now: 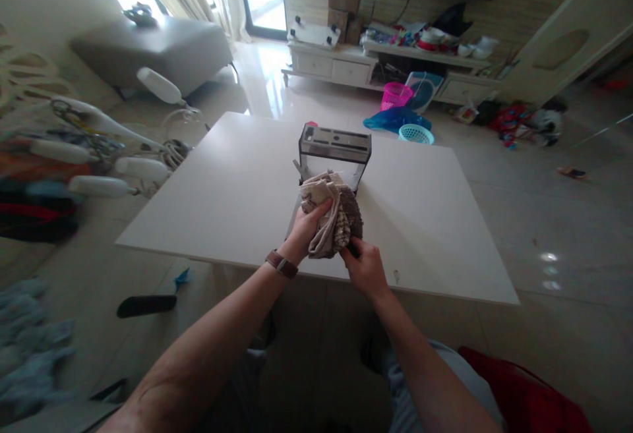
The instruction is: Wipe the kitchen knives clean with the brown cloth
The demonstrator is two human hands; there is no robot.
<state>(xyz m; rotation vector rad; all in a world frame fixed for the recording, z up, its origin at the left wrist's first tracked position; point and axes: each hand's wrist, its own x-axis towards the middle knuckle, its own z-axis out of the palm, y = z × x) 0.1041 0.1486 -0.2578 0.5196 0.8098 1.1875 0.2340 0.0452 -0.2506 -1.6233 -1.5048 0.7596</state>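
A folded beige and brown cloth [324,222] is held above the white table, near its front edge. My left hand [302,232], with a brown watch strap on the wrist, grips the cloth from the left, thumb on top. My right hand [364,265] pinches the lower right edge of the cloth, fingers bent. Just behind the cloth stands a metal and black rack-like device [336,143] with a slotted top; the cloth hides its lower front.
The white table [430,222] spreads to both sides. Behind it on the floor are a pink basket [395,95], a blue bag [395,118] and a light blue basket [416,134]. A white lamp-like fixture [143,169] lies beyond the left edge.
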